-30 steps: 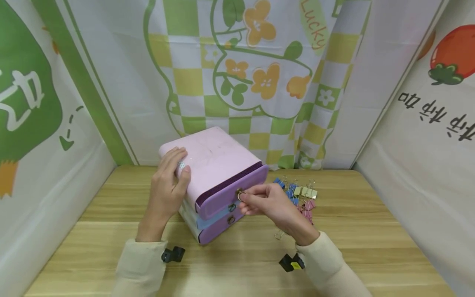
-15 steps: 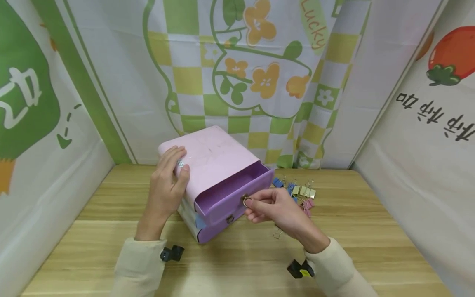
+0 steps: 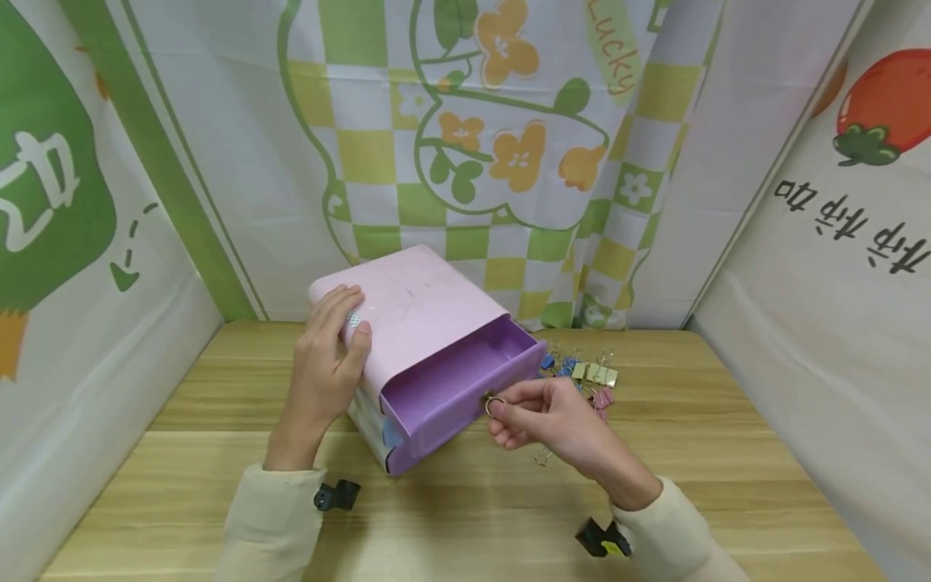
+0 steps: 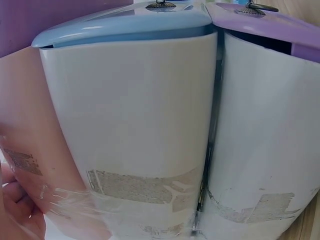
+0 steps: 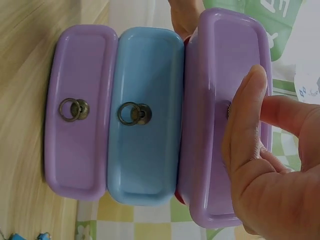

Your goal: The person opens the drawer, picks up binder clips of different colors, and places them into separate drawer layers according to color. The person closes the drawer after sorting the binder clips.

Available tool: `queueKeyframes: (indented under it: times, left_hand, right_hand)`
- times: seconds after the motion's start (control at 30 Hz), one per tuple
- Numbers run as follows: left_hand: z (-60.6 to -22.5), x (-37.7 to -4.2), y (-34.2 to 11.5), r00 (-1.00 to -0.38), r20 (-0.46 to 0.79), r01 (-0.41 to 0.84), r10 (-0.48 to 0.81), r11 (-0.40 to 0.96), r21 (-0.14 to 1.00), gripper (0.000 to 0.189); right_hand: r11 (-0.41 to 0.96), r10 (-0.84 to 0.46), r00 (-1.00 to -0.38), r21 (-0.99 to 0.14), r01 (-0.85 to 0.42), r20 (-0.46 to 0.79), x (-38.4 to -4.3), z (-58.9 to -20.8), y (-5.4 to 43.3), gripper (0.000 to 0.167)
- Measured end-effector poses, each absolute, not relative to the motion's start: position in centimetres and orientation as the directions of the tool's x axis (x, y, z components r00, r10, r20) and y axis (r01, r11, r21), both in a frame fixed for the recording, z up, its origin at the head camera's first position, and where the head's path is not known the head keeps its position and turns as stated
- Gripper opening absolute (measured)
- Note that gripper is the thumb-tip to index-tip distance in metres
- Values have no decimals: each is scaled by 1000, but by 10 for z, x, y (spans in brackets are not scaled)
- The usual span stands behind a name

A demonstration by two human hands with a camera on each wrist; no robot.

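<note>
A small three-tier drawer box (image 3: 414, 299) with a pink top stands on the table. Its top purple drawer (image 3: 465, 384) is pulled well out, and the part of its inside that shows holds nothing. My right hand (image 3: 553, 420) pinches the ring pull (image 3: 494, 404) on that drawer's front between thumb and fingers. My left hand (image 3: 323, 372) rests on the box's left top edge, fingers on the pink top and thumb toward the front. In the right wrist view the blue middle drawer (image 5: 145, 165) and the purple bottom drawer (image 5: 80, 155) stay in, each with a ring pull hanging.
Several binder clips in blue, gold and pink lie right of the box, among them gold clips (image 3: 600, 374) and pink clips (image 3: 602, 398). A patterned curtain (image 3: 465, 242) hangs behind the wooden table (image 3: 218, 517). Printed cloth walls close in both sides.
The top drawer has slid from slightly ajar to well out, toward the right and front, with my right hand pulling its ring. My left hand keeps its place on the box.
</note>
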State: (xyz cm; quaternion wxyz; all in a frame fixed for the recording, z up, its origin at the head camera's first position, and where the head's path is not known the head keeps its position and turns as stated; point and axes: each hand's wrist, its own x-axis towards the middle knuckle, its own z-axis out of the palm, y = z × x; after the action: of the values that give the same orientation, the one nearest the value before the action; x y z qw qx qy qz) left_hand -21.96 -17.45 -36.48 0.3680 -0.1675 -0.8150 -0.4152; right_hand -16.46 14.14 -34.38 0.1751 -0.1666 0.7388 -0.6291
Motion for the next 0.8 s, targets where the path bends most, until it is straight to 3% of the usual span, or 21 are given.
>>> queueKeyframes:
  times: [0.27,0.5,0.7,0.8]
  left_hand:
    - [-366,-219,-175,-667,744,582,-35,599,550,49]
    - [-366,-220,-175,-672,740,581,-34,595,555,49]
    - [-365,-220,-174,-674,738,579,-35,596,556,50]
    - [-365,-220,-174,-676,736,577,-35,596,558,50]
  right_hand:
    - [138,-508,-860,-990,-17,-56,-164,-352,146,35]
    - [207,-519,-852,-977,-48,-68,-169,-365,155,32]
    - [317,-484,-875,-929,-189,13,-175,-373,169,24]
    - [442,-463,-881,-837,-322,94,-178,-372,177,20]
